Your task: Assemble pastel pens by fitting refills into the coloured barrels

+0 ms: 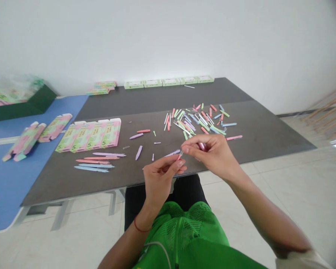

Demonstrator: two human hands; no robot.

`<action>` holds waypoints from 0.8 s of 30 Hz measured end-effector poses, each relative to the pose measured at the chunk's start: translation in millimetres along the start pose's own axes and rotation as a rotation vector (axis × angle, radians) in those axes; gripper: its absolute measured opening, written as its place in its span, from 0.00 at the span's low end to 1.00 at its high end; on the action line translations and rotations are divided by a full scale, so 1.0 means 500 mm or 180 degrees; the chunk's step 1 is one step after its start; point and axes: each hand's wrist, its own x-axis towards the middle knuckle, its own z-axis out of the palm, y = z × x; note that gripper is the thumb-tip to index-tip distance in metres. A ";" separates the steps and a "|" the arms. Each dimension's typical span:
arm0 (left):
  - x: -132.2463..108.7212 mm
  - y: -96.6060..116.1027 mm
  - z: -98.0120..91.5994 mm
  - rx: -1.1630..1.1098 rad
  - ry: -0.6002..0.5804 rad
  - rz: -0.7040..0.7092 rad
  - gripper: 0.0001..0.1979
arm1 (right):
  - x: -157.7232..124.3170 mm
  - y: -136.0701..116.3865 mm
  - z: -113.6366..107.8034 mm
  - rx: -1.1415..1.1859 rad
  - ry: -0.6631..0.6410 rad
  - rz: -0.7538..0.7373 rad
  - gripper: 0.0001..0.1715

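Near the table's front edge, my left hand [161, 175] is closed on a slim pink pen part [179, 157], its end poking out between thumb and fingers. My right hand [214, 152] pinches a small clear piece [182, 152] at that end; whether the two are joined cannot be made out. A shiny pink pen barrel [202, 146] is tucked under the curled fingers of my right hand. Just behind my hands lies a purple pen part [173, 153]. Left of them are a purple barrel [139, 152] and small purple pieces [153, 157].
A heap of pastel pen parts and white refills [196, 120] spreads over the table [145, 108] on the right. Several whole pens [93, 162] lie left, below printed cartons [89, 135]. Cartons [171, 82] line the wall. A dark green bin [30, 102] stands far left.
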 end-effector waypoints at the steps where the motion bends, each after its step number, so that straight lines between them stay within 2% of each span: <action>1: 0.001 0.001 -0.001 0.0007 0.0008 -0.0008 0.10 | 0.000 -0.001 -0.002 -0.0060 -0.0014 -0.0007 0.07; 8: 0.005 0.000 -0.004 0.0005 -0.0024 0.0024 0.09 | 0.003 -0.001 -0.008 -0.0167 -0.0115 -0.0048 0.08; 14: 0.000 -0.004 -0.002 0.0007 -0.0148 0.0061 0.09 | 0.007 0.006 -0.006 0.0015 -0.0085 0.0058 0.13; 20: 0.001 -0.002 -0.006 0.0073 -0.0114 0.0067 0.10 | 0.008 -0.002 -0.012 0.0081 -0.0249 0.0169 0.13; 24: 0.001 -0.006 -0.008 0.0019 -0.0179 0.0042 0.10 | 0.007 -0.004 -0.010 0.0065 -0.0164 0.0191 0.13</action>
